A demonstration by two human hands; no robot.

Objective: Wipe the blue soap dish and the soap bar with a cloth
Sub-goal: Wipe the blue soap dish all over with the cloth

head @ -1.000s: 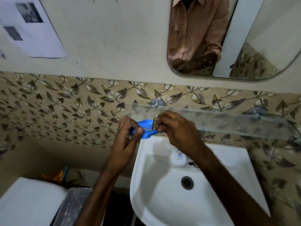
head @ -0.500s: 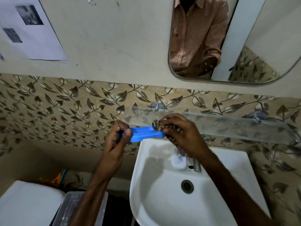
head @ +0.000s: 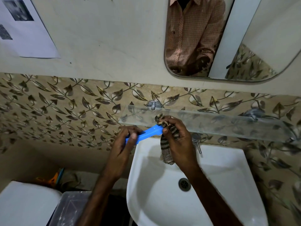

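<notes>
Wiping of the blue soap dish (head: pixel 149 133) is being carried out now, as far as it can be judged. The dish is being held in the air over the far left corner of the sink (head: pixel 228 162), just below the glass shelf (head: pixel 219 123). Its left end is being gripped by the left hand (head: pixel 123 144), with the fingers curled over the top and the thumb pressed on the near side. Its right end is being met by the striped cloth (head: pixel 166 152), which is being clenched in the right hand (head: pixel 177 141). One bunch of the cloth is being pushed up above the fingers, and a longer tail is being left to hang toward the basin.

For the next move, the cloth is probably going to be drawn along the dish toward the left. The dish would have to be held firm, and perhaps turned so that the hollow side is reached. The soap bar is being left for later, it seems.

The soap bar is not being shown anywhere, and where it is lying cannot be told. The hollow of the dish is being hidden, since only a narrow edge is being presented. The contact of cloth and dish is being covered by the right hand.
</notes>
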